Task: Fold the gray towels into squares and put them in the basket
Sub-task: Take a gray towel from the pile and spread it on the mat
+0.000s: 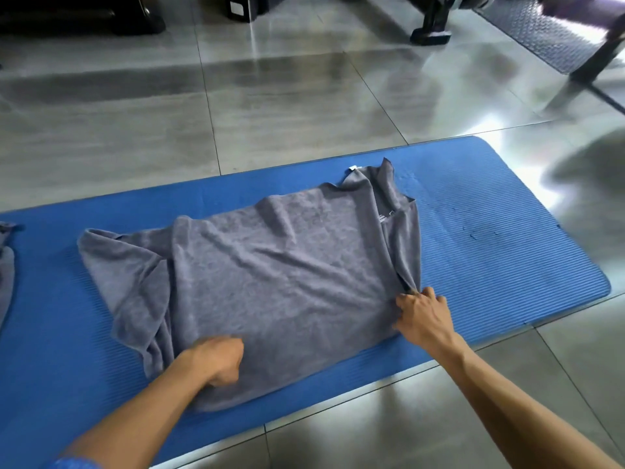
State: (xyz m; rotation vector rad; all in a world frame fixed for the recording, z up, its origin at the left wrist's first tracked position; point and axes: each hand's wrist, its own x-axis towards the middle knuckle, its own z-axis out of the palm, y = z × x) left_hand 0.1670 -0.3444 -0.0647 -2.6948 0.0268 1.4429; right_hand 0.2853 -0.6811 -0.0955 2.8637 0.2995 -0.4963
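Pinning the gray towel (270,282) near the front edge of the blue mat (490,248), the left hand (220,358) sits with its fingers curled under, knuckles down on the cloth. Whether it grips a fold or merely presses cannot be told. In either case the likely purpose is anchoring: a weighted near edge keeps the cloth from sliding while the other side is worked.

The right hand (421,314) lies at the towel's near right corner, fingers bent, pinching a gathered ridge of fabric where a turned-over flap meets the main panel. Holding at this point gives control of the whole right-hand flap — it can be pulled taut or drawn across from one grip.

The towel itself lies across the middle of the mat, single panel uppermost, creased and not yet square. Its left side is bunched and partly doubled under; its right side is folded over in a narrow strip running toward the mat's far edge, where a small white tag (352,168) shows. The judgement is that the fold is at an early stage — flattening and aligning come first.

At the mat's left edge a second piece of gray cloth (6,265) is partly in view, well apart from the towel.

Beyond the far edge lies a tiled floor (270,96) with dark equipment bases. No basket is visible.
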